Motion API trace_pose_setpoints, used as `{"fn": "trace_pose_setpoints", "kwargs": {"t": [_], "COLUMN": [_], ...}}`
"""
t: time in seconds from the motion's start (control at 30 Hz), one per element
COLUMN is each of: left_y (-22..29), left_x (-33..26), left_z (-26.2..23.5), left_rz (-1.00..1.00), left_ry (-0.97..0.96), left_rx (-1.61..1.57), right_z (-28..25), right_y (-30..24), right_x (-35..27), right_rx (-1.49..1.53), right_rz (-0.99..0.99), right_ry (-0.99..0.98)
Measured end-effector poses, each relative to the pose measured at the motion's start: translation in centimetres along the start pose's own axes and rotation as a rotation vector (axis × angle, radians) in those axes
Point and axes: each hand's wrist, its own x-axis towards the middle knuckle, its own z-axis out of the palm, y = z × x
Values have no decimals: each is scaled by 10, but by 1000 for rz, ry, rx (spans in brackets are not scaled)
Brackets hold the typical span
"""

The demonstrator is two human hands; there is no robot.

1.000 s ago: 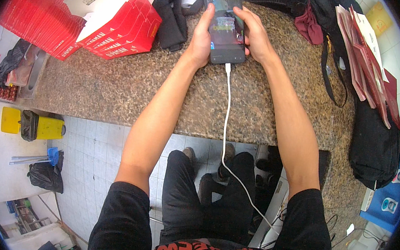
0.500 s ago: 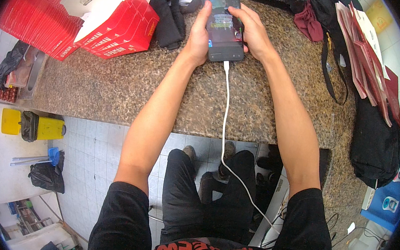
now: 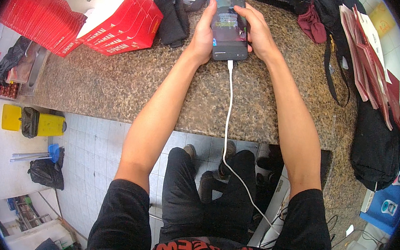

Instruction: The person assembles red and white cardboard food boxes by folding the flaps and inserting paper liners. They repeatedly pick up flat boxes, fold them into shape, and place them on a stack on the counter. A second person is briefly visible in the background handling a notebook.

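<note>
A dark smartphone (image 3: 227, 25) with a lit screen is held over the speckled granite counter (image 3: 118, 84). My left hand (image 3: 202, 32) grips its left edge, thumb on the screen. Its right edge sits in my right hand (image 3: 259, 32). A white charging cable (image 3: 227, 127) runs from the phone's lower end down over the counter edge, past my knees.
Stacks of flat red cartons (image 3: 76, 19) lie at the counter's far left. Dark cloth (image 3: 174, 13) lies beside the phone. A black bag (image 3: 375, 135) with maroon folders (image 3: 367, 58) is on the right. A yellow bin (image 3: 34, 121) stands on the tiled floor.
Both hands and the phone have shifted slightly further up the counter, away from me. The grip is unchanged.
</note>
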Motion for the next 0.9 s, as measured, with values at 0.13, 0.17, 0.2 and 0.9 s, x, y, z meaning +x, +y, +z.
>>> {"fn": "trace_pose_setpoints", "kwargs": {"t": [0.13,0.17,0.2,0.9], "left_y": [-8,-10,-10,-8], "left_x": [4,5,5,5], "left_z": [-7,-8,-8,-10], "left_rz": [-49,-44,-41,-120], "left_ry": [1,1,1,-89], "left_rx": [-95,-98,-101,-102], "right_z": [-1,-1,-1,-3], "right_y": [7,7,6,-4], "right_x": [2,3,2,-2], "right_rx": [-65,-64,-63,-25], "right_rz": [-4,-2,0,70], "right_ry": [35,36,38,-15]}}
